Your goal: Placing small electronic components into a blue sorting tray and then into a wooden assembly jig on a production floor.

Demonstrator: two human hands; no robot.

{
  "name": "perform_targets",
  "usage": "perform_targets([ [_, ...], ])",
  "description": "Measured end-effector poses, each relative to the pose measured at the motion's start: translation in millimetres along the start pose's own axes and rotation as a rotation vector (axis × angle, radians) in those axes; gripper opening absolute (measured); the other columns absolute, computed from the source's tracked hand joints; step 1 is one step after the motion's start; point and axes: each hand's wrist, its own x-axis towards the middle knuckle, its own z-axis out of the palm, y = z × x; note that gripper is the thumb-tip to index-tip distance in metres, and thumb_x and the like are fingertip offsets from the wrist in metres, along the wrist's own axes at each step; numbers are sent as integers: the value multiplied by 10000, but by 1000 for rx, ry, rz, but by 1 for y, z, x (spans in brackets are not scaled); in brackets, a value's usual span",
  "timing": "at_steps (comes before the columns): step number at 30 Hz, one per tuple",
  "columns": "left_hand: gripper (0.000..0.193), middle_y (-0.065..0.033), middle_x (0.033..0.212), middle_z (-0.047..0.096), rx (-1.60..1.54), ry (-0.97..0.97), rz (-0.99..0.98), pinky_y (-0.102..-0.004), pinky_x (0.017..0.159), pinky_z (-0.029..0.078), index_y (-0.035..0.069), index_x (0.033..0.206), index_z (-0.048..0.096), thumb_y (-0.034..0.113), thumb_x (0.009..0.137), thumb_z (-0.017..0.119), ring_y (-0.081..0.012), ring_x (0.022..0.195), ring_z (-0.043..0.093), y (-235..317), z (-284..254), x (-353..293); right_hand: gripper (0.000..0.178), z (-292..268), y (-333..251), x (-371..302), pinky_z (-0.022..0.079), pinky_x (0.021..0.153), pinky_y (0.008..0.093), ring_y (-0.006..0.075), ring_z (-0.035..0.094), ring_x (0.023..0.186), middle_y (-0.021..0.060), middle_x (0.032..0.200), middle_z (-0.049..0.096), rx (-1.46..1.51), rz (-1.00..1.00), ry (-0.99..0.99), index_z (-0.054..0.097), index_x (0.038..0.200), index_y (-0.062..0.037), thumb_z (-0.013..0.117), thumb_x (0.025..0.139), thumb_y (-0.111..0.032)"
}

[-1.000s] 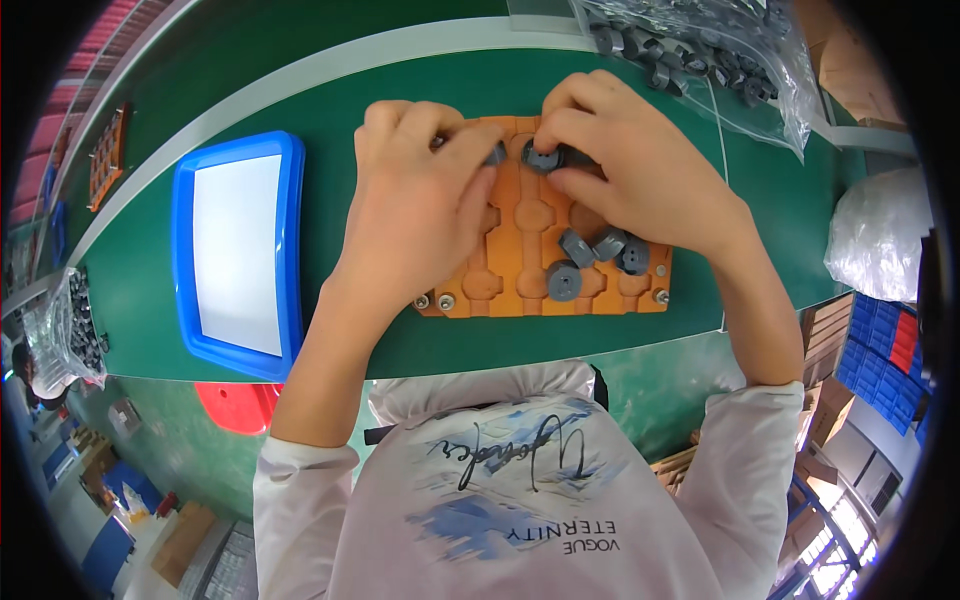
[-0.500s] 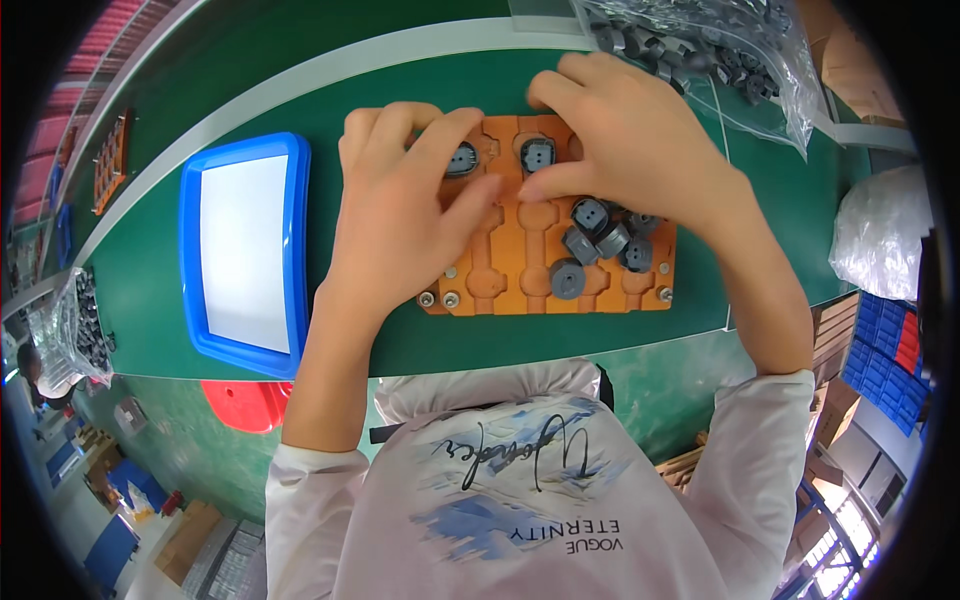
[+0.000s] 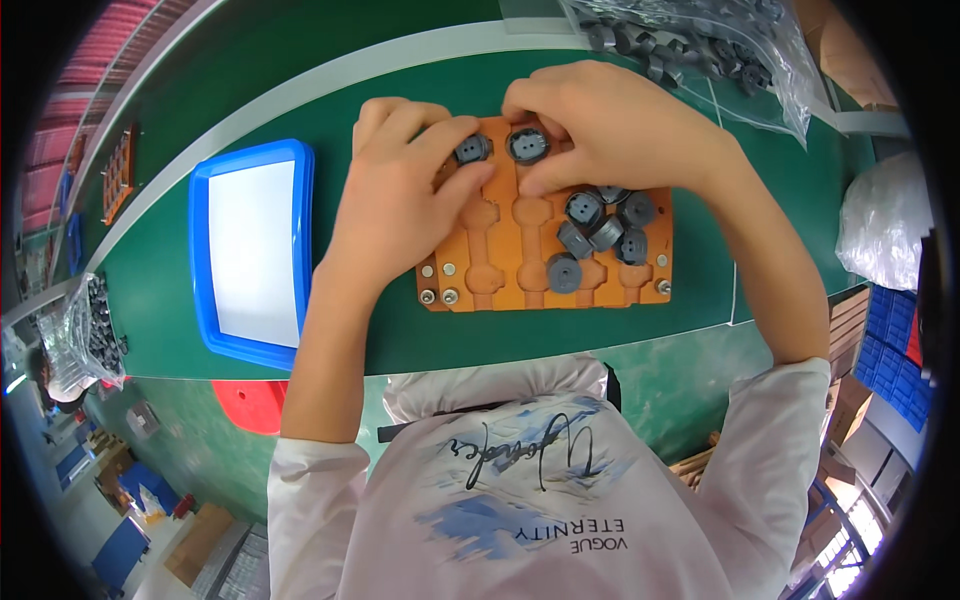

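Note:
An orange fixture board (image 3: 510, 262) with rows of linked round recesses lies before me on the green table. At its far left, my left hand (image 3: 395, 190) pinches a dark grey round plastic part (image 3: 473, 148) between thumb and index finger. Just right of it, my right hand (image 3: 625, 125) curls thumb and fingers round a second dark grey round part (image 3: 528, 146), whose face with small holes points up. Several similar loose parts (image 3: 605, 233) are heaped on the board's right half, below my right palm. One round grey part (image 3: 564, 272) sits nearer the front edge.
To the left stands a blue-rimmed tray (image 3: 200, 250) with a white bottom. A clear bag (image 3: 700, 50) of grey parts lies at the far right, and another bag (image 3: 85, 330) at the left edge. A red stool (image 3: 248, 405) is below the table.
Both hands have closed in on their grey parts. The left part has shifted right and away from me; the right one has moved slightly left and away, and tilts differently.

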Motion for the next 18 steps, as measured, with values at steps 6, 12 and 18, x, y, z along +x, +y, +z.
perform_targets([
  [6, 283, -87, 989, 649, -40, -119, 43, -381, 871, 506, 30, 1067, 718, 44, 787, 758, -286, 1020, 563, 0, -7, 10, 246, 0, 8, 0, 449, 654, 422, 308, 567, 712, 112, 767, 559, -41, -58, -9, 600, 903, 4, 770, 789, -132],
  [12, 253, -101, 928, 611, -13, -231, 246, -401, 915, 490, 4, 1031, 707, 20, 780, 735, -298, 1011, 552, -8, -8, 26, 262, 3, 9, -6, 435, 664, 433, 313, 561, 725, 119, 765, 544, 32, -53, 57, 567, 883, 6, 777, 769, -101],
  [18, 255, -100, 948, 596, -18, -257, 279, -403, 917, 490, 6, 1039, 708, 27, 787, 745, -296, 1014, 544, -11, -3, 28, 261, 6, 16, -4, 440, 679, 426, 302, 546, 774, 96, 740, 526, 84, -50, 61, 568, 887, -6, 778, 768, -105],
])
